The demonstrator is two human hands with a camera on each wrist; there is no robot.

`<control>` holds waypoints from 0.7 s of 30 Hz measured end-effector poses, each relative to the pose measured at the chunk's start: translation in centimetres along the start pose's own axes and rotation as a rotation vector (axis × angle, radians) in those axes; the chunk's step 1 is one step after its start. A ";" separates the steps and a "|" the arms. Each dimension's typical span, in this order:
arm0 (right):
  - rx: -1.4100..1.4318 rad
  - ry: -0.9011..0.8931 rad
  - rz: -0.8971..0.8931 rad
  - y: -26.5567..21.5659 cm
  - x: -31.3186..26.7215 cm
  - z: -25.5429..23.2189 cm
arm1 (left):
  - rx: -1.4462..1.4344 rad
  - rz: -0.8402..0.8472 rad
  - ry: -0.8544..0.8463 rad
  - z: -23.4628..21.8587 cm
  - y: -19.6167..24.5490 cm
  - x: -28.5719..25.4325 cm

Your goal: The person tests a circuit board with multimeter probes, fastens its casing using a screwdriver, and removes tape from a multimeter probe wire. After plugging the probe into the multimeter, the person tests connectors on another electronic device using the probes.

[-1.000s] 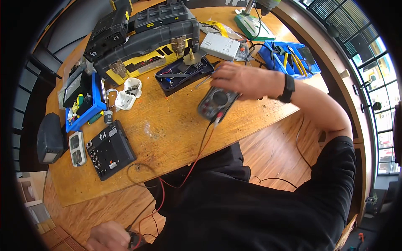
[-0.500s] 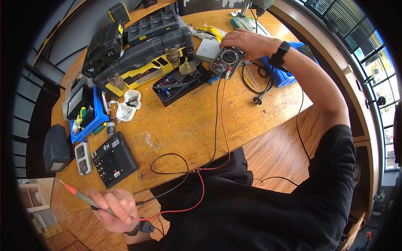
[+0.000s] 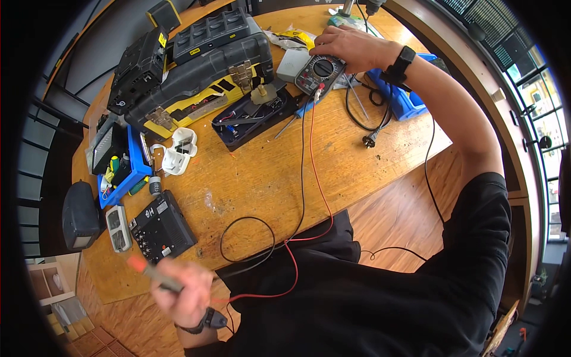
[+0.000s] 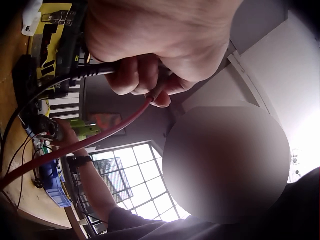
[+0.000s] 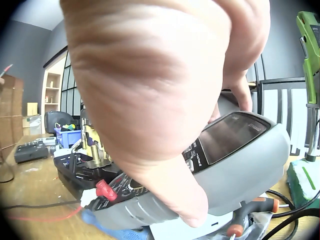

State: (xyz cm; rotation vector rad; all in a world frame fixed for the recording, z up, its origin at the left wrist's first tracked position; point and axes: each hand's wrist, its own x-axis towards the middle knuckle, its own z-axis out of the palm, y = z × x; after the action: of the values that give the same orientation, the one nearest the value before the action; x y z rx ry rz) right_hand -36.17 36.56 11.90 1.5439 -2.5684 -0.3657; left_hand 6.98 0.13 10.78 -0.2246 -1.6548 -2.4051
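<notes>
My right hand (image 3: 354,49) grips a grey-edged multimeter (image 3: 321,72) at the back of the bench. Its thumb lies along one side of the case in the right wrist view, the other fingers reaching over the display end. The meter sits tilted, overlapping a pale grey box (image 3: 290,65). In front of the bench's left part, my left hand (image 3: 189,290) holds the test probes; a red-tipped probe (image 3: 138,263) sticks out, blurred. A red lead (image 4: 102,135) and a black lead (image 4: 47,87) both run out of that fist. The black probe's tip is hidden.
An opened dark housing (image 3: 253,122) with wires lies beside the screwdriver (image 3: 291,123), before a black-yellow toolbox (image 3: 196,107). A mains plug (image 3: 369,141) lies near blue bins (image 3: 404,104). At left are a black device (image 3: 163,229) and a white cup holder (image 3: 178,153). Leads loop over the front edge.
The multimeter went away from me to the back of the bench with my right hand. My left hand rose from below the bench with the probes, then shifted slightly right.
</notes>
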 end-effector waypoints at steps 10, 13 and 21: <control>0.061 0.132 0.064 0.9 -7.4 -2.3 | 1.140 -0.075 -0.320 8.9 -16.1 21.4; 0.031 0.144 0.117 1.7 -10.5 -2.3 | 1.285 -0.101 -0.325 10.9 -19.4 23.5; 0.084 0.138 0.187 2.3 -14.5 -2.0 | 1.605 -0.013 -0.338 12.7 -22.2 24.4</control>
State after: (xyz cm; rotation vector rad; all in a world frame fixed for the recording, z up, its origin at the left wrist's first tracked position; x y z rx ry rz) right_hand -30.85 50.09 14.68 1.2893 -2.6204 -0.1279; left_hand -22.28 17.51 1.22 -0.2938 -3.0198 -0.4422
